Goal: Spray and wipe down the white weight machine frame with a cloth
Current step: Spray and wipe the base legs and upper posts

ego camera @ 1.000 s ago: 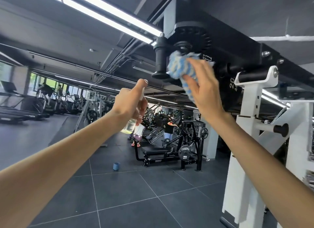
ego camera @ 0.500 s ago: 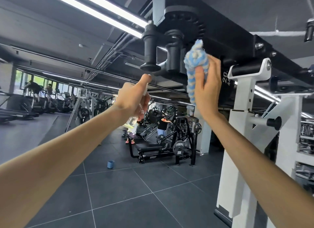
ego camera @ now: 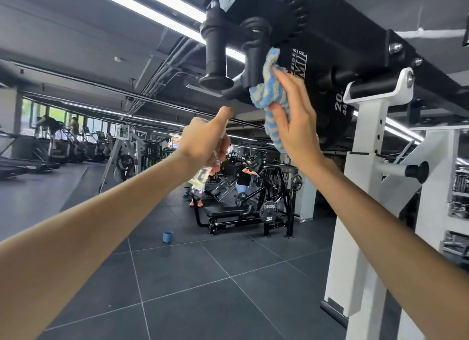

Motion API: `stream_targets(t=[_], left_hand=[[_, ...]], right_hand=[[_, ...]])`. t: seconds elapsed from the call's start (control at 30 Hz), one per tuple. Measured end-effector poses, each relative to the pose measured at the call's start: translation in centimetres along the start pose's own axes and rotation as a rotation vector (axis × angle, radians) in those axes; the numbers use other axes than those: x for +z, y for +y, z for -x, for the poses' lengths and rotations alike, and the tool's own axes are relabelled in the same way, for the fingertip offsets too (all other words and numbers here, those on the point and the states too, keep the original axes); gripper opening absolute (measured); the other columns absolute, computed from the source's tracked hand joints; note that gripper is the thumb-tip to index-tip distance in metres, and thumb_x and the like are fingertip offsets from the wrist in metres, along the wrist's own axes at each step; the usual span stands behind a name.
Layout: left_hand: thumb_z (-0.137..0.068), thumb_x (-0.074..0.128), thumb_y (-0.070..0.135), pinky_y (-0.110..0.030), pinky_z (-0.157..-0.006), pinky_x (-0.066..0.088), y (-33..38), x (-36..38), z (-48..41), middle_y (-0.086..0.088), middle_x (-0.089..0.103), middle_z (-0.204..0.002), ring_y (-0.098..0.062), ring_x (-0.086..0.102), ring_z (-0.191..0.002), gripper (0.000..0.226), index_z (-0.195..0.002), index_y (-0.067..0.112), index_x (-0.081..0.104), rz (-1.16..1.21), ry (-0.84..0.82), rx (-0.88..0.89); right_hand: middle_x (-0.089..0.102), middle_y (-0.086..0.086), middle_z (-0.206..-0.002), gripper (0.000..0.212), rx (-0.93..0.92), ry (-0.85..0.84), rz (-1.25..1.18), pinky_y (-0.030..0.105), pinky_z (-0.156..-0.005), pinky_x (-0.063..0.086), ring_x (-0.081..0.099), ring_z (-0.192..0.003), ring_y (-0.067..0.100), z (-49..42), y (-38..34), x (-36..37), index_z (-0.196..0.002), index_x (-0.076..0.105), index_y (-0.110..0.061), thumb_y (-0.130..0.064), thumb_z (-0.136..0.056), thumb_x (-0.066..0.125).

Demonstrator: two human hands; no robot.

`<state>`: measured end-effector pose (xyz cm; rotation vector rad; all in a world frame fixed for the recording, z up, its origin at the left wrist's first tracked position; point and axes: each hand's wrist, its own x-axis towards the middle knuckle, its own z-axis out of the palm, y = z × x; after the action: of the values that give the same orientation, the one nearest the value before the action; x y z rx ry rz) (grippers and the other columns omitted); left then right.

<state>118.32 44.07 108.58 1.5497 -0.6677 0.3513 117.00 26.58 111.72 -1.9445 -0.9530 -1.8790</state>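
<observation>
The right hand (ego camera: pixel 294 121) is up overhead, holding the cloth (ego camera: pixel 265 92) bunched in its fingers and pressing it against a black peg (ego camera: pixel 253 63) at the edge of the plate (ego camera: pixel 327 60). Bunching it gives a thick pad that can wrap around the peg instead of sliding flat over it; a loose tail hangs below the palm.

The left hand (ego camera: pixel 203 139) grips the bottle (ego camera: pixel 200 178) just left of and below the cloth, one digit raised on top where the nozzle should be. It looks kept close so a squirt can land right where the wiping is.

The frame (ego camera: pixel 365 182) stands to the right, its white upright and cradle near the right forearm but apart from the cloth. To my eye the wiping is on the black fittings and the white parts are yet to be reached.
</observation>
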Motion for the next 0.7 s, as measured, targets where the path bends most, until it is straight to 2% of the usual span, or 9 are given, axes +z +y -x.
stream_targets(t=[0.13,0.2,0.27,0.37,0.43,0.53,0.6,0.67,0.7], left_hand=[[-0.096,0.044,0.046,-0.019,-0.04,0.038,-0.9,0.0,-0.3,-0.008,0.053,-0.051,-0.016,0.042,-0.033,0.057,-0.058,0.004,0.053,-0.032,-0.004,-0.005],[-0.097,0.044,0.043,-0.017,-0.037,0.036,-1.2,0.1,-0.3,-0.007,0.052,-0.049,-0.014,0.041,-0.031,0.056,-0.057,0.004,0.052,-0.047,-0.005,-0.001],[-0.097,0.043,0.044,-0.017,-0.037,0.037,-1.3,0.3,-0.5,-0.007,0.052,-0.048,-0.015,0.041,-0.031,0.057,-0.056,0.005,0.051,-0.049,-0.006,-0.002],[-0.097,0.044,0.046,-0.019,-0.039,0.04,-1.4,1.0,-0.9,-0.007,0.052,-0.049,-0.016,0.042,-0.033,0.058,-0.056,0.005,0.052,-0.024,0.0,-0.011],[-0.097,0.045,0.044,-0.019,-0.038,0.038,-1.5,1.7,-0.8,-0.006,0.052,-0.049,-0.016,0.041,-0.033,0.057,-0.056,0.004,0.052,-0.014,-0.014,-0.008],[-0.097,0.045,0.042,-0.02,-0.037,0.036,-1.7,2.4,-0.5,-0.007,0.052,-0.048,-0.017,0.041,-0.033,0.056,-0.055,0.005,0.052,-0.054,-0.054,0.007],[-0.097,0.045,0.042,-0.019,-0.037,0.035,-1.8,2.6,-0.5,-0.009,0.052,-0.051,-0.018,0.041,-0.034,0.056,-0.059,0.003,0.057,-0.079,-0.083,0.032],[-0.097,0.046,0.042,-0.019,-0.037,0.036,-1.8,2.7,-0.9,-0.012,0.053,-0.055,-0.02,0.042,-0.037,0.056,-0.065,-0.001,0.062,-0.082,-0.092,0.048],[-0.097,0.046,0.042,-0.02,-0.038,0.037,-1.8,2.8,-1.2,-0.012,0.053,-0.054,-0.019,0.041,-0.037,0.057,-0.063,0.0,0.06,-0.083,-0.09,0.045]], right_hand=[[0.042,0.013,-0.14,0.043,0.072,-0.138,0.034,0.027,-0.11,0.031,0.041,-0.129,0.021,-0.5,1.6,1.7,-0.137,0.041,0.001,-0.007,-0.095,0.048],[0.043,0.014,-0.14,0.042,0.051,-0.154,0.082,0.025,-0.109,0.027,0.039,-0.131,0.023,-0.8,2.2,2.4,-0.135,0.044,0.0,-0.009,-0.094,0.05],[0.049,0.016,-0.135,0.04,-0.034,-0.126,0.216,0.022,-0.106,0.028,0.038,-0.128,0.022,-0.9,2.6,2.6,-0.13,0.049,0.001,-0.012,-0.092,0.051],[0.054,0.012,-0.127,0.045,-0.197,-0.127,0.436,0.032,-0.103,0.038,0.039,-0.123,0.019,-0.4,3.5,2.0,-0.127,0.053,-0.003,-0.009,-0.084,0.043],[0.054,0.011,-0.128,0.046,-0.202,-0.14,0.487,0.035,-0.102,0.043,0.041,-0.122,0.018,-0.1,4.5,1.1,-0.128,0.053,-0.003,-0.006,-0.084,0.042],[0.053,0.011,-0.129,0.038,-0.021,-0.134,0.435,0.029,-0.101,0.041,0.043,-0.12,0.017,0.7,6.0,-0.5,-0.128,0.052,-0.001,-0.006,-0.091,0.045],[0.054,0.012,-0.118,0.03,0.174,-0.054,0.309,0.029,-0.095,0.043,0.05,-0.107,0.02,0.4,6.3,-1.5,-0.12,0.053,0.001,-0.013,-0.096,0.042],[0.053,0.011,-0.108,0.029,0.236,0.017,0.241,0.03,-0.086,0.042,0.05,-0.096,0.018,-1.3,5.7,-1.4,-0.112,0.054,0.0,-0.019,-0.098,0.038],[0.054,0.008,-0.112,0.031,0.222,-0.03,0.251,0.026,-0.086,0.039,0.049,-0.1,0.016,-2.4,5.2,-1.0,-0.114,0.055,-0.002,-0.022,-0.098,0.038]])
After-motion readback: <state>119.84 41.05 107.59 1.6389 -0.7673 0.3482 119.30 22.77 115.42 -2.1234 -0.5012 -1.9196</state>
